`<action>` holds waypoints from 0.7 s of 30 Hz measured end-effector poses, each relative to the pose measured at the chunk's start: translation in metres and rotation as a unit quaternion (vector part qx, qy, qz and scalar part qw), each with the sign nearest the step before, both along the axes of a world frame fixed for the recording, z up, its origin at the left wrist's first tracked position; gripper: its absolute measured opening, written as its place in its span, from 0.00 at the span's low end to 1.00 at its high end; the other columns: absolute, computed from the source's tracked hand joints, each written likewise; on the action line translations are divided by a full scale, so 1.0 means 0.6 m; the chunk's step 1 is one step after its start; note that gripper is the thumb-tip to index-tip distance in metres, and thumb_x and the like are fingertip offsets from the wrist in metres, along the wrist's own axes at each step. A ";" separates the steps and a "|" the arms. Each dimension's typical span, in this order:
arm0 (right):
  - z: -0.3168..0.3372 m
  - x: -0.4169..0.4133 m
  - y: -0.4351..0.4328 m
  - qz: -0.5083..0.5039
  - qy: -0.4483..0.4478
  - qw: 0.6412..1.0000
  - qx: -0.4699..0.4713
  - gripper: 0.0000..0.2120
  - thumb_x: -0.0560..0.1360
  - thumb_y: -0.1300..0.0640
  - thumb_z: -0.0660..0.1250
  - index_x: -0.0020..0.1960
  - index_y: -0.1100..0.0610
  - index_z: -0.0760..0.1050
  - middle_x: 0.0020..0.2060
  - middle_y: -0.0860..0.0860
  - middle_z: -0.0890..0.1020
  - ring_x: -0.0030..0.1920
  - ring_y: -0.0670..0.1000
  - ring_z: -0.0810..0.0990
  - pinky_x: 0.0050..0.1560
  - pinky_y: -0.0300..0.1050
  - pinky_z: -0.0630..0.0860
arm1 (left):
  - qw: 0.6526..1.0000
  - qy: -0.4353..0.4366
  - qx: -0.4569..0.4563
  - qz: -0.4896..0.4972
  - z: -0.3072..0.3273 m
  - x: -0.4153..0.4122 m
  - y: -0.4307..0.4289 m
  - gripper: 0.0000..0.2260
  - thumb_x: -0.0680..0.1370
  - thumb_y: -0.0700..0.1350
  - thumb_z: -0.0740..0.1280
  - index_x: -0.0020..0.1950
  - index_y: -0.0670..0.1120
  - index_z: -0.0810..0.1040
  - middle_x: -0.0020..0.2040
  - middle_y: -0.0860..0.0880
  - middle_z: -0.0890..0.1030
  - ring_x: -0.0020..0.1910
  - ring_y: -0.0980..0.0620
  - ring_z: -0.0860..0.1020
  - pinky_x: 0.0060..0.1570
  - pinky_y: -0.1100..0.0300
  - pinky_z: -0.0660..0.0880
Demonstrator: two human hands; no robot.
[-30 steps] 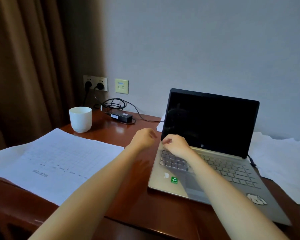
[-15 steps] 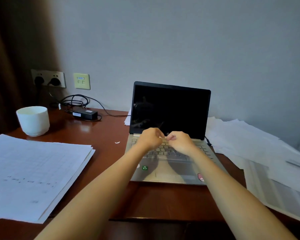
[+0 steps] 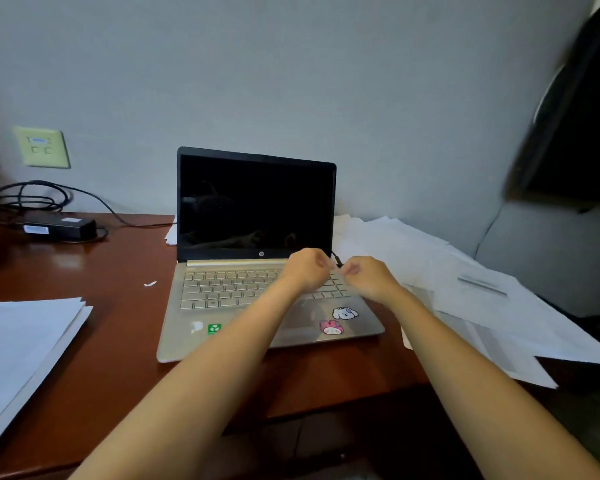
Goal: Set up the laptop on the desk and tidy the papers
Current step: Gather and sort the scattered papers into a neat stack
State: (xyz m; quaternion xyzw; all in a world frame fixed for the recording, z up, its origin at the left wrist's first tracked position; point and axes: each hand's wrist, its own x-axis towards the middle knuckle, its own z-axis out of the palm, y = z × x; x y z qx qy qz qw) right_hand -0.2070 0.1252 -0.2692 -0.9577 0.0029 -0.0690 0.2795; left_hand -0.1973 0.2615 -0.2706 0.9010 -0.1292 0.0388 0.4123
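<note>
Two hands, left hand point(image 3: 305, 271) and right hand point(image 3: 369, 277), shifted right over laptop point(image 3: 253, 202); fingers curled, hold unclear.

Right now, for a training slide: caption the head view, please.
Left hand and right hand, fingers curled, close together over the open dark-screened laptop; papers flank it on the desk.

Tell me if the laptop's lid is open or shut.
Open: the laptop lid stands upright behind the exposed keyboard.

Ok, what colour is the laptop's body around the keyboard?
Pale gold on the laptop deck, with a black screen bezel. The head view shows it best.
</note>
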 end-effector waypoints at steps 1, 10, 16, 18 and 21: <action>-0.001 -0.003 -0.012 -0.007 0.000 1.000 -0.002 0.11 0.76 0.62 0.60 0.53 0.58 0.79 0.55 0.55 0.80 0.57 0.55 0.76 0.58 0.44 0.72 | 1.000 0.002 0.000 -0.011 -0.001 0.001 -0.013 0.13 0.76 0.37 0.59 0.56 0.45 0.79 0.58 0.47 0.80 0.59 0.50 0.76 0.50 0.65 0.68; -0.012 -0.024 -0.114 -0.072 0.034 0.997 -0.009 0.11 0.75 0.63 0.61 0.55 0.58 0.78 0.57 0.55 0.79 0.58 0.55 0.76 0.56 0.45 0.72 | 0.993 0.022 0.062 -0.098 -0.016 0.016 -0.126 0.14 0.74 0.38 0.62 0.59 0.44 0.75 0.60 0.44 0.77 0.58 0.45 0.75 0.48 0.60 0.69; -0.019 -0.039 -0.181 -0.115 0.041 0.992 -0.029 0.12 0.77 0.62 0.60 0.59 0.58 0.75 0.60 0.55 0.77 0.59 0.55 0.75 0.58 0.44 0.70 | 0.980 -0.002 0.164 -0.116 -0.032 0.028 -0.196 0.15 0.75 0.41 0.63 0.63 0.48 0.74 0.65 0.46 0.73 0.64 0.46 0.71 0.62 0.54 0.69; -0.021 -0.044 -0.203 -0.122 0.045 0.991 -0.038 0.12 0.77 0.62 0.60 0.59 0.58 0.75 0.59 0.55 0.76 0.58 0.54 0.75 0.57 0.45 0.71 | 0.972 -0.014 0.205 -0.119 -0.040 0.033 -0.213 0.17 0.76 0.43 0.63 0.64 0.49 0.72 0.65 0.46 0.72 0.65 0.45 0.69 0.64 0.51 0.68; -0.025 -0.050 -0.234 -0.138 0.058 0.987 -0.058 0.12 0.77 0.61 0.61 0.59 0.57 0.74 0.60 0.54 0.75 0.59 0.54 0.74 0.58 0.46 0.71 | 0.961 -0.031 0.249 -0.119 -0.049 0.036 -0.231 0.18 0.77 0.42 0.61 0.67 0.49 0.70 0.65 0.44 0.71 0.66 0.43 0.67 0.62 0.52 0.67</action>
